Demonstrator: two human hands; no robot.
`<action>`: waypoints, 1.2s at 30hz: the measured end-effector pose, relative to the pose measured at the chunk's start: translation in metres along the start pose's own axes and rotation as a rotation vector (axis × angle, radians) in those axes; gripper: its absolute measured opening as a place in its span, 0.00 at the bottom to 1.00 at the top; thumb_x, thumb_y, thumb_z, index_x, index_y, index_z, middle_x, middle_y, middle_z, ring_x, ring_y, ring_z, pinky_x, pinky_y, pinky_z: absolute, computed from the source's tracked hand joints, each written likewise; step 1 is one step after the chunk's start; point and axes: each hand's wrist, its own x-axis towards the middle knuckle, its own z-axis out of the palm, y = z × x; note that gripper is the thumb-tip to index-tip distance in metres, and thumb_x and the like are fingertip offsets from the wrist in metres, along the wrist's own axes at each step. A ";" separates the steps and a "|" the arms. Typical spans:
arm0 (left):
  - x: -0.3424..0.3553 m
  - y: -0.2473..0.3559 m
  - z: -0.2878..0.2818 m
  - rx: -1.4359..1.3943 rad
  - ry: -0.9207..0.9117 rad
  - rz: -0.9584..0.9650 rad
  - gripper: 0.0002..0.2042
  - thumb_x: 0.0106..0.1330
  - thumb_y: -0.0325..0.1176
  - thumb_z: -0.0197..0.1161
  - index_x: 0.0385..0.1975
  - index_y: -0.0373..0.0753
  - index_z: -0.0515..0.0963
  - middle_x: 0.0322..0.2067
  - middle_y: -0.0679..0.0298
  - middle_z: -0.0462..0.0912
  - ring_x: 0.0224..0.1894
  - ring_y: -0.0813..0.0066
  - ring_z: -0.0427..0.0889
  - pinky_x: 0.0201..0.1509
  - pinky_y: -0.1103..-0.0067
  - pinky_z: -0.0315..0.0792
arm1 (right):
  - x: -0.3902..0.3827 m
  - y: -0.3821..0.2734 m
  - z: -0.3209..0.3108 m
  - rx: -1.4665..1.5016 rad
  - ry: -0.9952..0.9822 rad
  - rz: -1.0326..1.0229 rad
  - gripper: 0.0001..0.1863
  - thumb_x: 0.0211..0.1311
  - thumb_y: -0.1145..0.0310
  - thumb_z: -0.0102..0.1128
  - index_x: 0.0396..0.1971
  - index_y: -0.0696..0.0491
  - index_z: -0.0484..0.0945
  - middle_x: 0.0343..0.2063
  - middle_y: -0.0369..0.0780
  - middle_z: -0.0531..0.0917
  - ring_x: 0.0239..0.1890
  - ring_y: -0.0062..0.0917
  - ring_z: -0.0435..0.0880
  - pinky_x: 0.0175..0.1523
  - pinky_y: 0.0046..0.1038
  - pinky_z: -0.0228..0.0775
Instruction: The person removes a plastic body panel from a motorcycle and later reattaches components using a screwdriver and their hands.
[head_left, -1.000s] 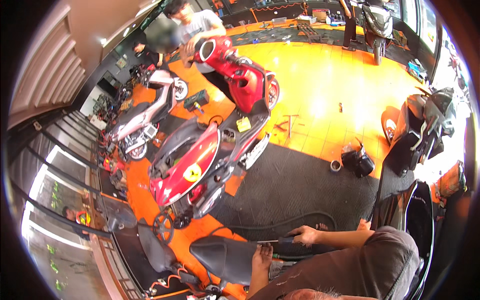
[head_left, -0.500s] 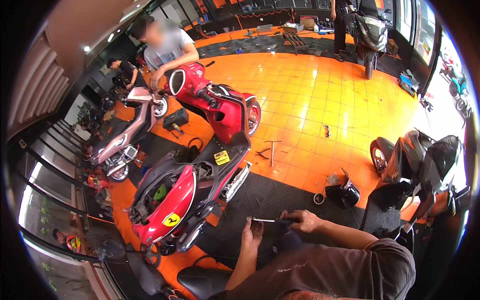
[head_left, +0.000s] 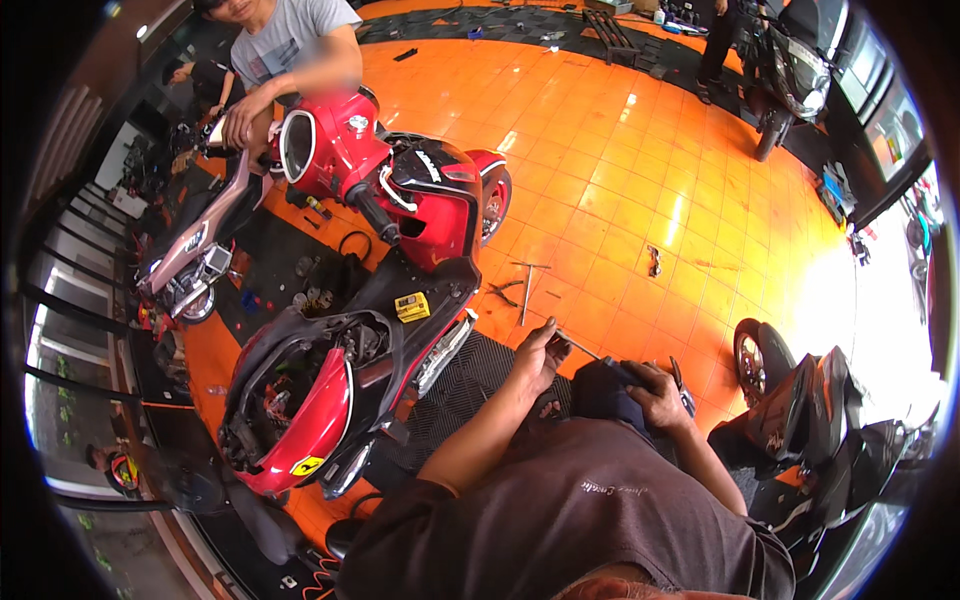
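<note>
In front of my chest, a thin metal rod (head_left: 582,347) slants between my two hands, like the shaft of a hand tool. My left hand (head_left: 540,357) is closed at its left end, thumb up, fingertips darkened. My right hand (head_left: 657,396) is closed at the dark end on the right, which its fingers mostly hide. Below the hands lies the dark cloth of my trousers (head_left: 597,393). To the left stands a red scooter (head_left: 310,430) with its seat area open and inner parts bare. A small yellow box (head_left: 411,306) rests on its footboard.
A T-handle wrench (head_left: 527,293) and pliers (head_left: 507,292) lie on the orange tiles (head_left: 590,250) ahead. A person in a grey shirt (head_left: 290,45) leans on the red scooter's front. A dark scooter (head_left: 800,420) stands at right, a pinkish one (head_left: 205,225) at far left.
The view has tilted down and shifted. My hands now appear higher in the picture, and the rod slants down to the right instead of lying nearly level. The person opposite now faces more toward me.
</note>
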 end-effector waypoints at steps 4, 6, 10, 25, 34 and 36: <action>0.059 0.027 0.046 0.045 0.020 0.024 0.07 0.65 0.37 0.63 0.31 0.44 0.74 0.28 0.66 0.79 0.33 0.73 0.81 0.40 0.75 0.78 | 0.062 -0.013 -0.027 -0.338 0.118 -0.119 0.24 0.52 0.73 0.58 0.53 0.50 0.76 0.41 0.48 0.78 0.41 0.45 0.80 0.47 0.39 0.73; 0.085 0.038 0.073 -0.014 0.060 0.036 0.07 0.65 0.37 0.63 0.32 0.44 0.74 0.29 0.66 0.79 0.33 0.72 0.81 0.40 0.74 0.78 | 0.099 -0.009 -0.046 -0.352 0.112 -0.159 0.24 0.51 0.74 0.59 0.52 0.50 0.77 0.41 0.48 0.78 0.41 0.45 0.80 0.47 0.38 0.73; 0.144 0.070 0.138 -0.101 0.007 0.162 0.08 0.64 0.38 0.64 0.35 0.45 0.74 0.31 0.68 0.79 0.36 0.71 0.81 0.43 0.72 0.77 | 0.194 0.031 -0.101 0.358 0.001 0.134 0.22 0.55 0.75 0.59 0.51 0.60 0.74 0.42 0.41 0.78 0.37 0.28 0.81 0.41 0.29 0.74; 0.291 0.217 0.287 -0.083 0.270 0.801 0.18 0.68 0.36 0.59 0.56 0.43 0.68 0.47 0.66 0.76 0.47 0.70 0.78 0.50 0.71 0.72 | 0.572 0.001 -0.215 0.325 -0.417 -0.409 0.18 0.55 0.83 0.59 0.48 0.60 0.77 0.40 0.42 0.77 0.39 0.27 0.81 0.43 0.27 0.74; 0.410 0.336 0.260 -0.036 0.561 1.038 0.21 0.71 0.34 0.50 0.62 0.40 0.61 0.52 0.60 0.73 0.50 0.68 0.77 0.46 0.73 0.75 | 0.772 -0.050 -0.139 -0.201 -0.688 -0.714 0.25 0.55 0.64 0.64 0.55 0.48 0.74 0.45 0.43 0.77 0.42 0.38 0.82 0.44 0.34 0.76; 0.436 0.369 0.247 -0.002 0.569 1.034 0.17 0.71 0.31 0.49 0.58 0.38 0.63 0.48 0.60 0.75 0.45 0.69 0.79 0.43 0.72 0.77 | 0.822 -0.074 -0.129 -0.219 -0.729 -0.714 0.24 0.55 0.63 0.63 0.55 0.48 0.75 0.46 0.42 0.76 0.41 0.37 0.82 0.45 0.34 0.76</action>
